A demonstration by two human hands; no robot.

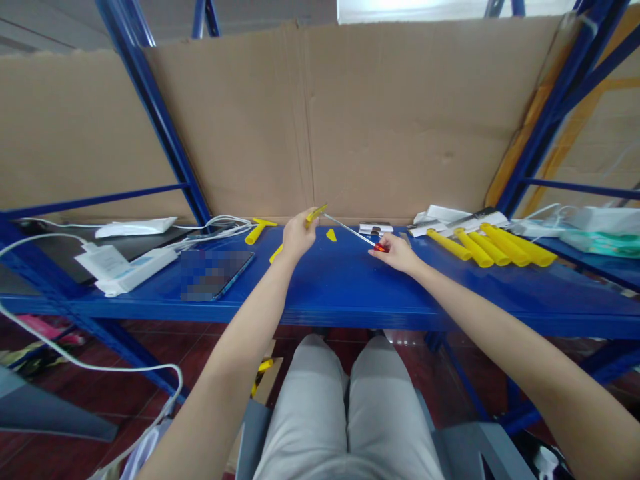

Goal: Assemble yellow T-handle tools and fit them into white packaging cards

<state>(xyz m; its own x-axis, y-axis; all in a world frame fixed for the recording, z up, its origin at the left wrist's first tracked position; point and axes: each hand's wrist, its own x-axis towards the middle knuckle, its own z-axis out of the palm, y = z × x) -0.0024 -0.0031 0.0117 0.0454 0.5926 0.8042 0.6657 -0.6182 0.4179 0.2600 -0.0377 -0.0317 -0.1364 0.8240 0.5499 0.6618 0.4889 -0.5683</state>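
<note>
My left hand point(299, 233) is closed around a yellow tool point(316, 213) with a T-shaped head, held just above the blue shelf point(340, 287). My right hand point(396, 253) grips the red handle of a screwdriver point(350, 231), whose metal shaft points up and left. The shaft's tip lies close to the yellow head; whether they touch cannot be made out. Between the hands, farther back, a small yellow piece point(331, 235) lies on the shelf. Another yellow T-shaped tool point(259, 229) rests left of my left hand.
Several yellow tubes point(493, 247) lie at the right beside white packets. A phone point(215, 275), a power strip point(134, 272) and white cables are at the left. Metal pieces point(376, 229) sit at the back, before the cardboard wall point(380, 120). Blue posts flank the shelf.
</note>
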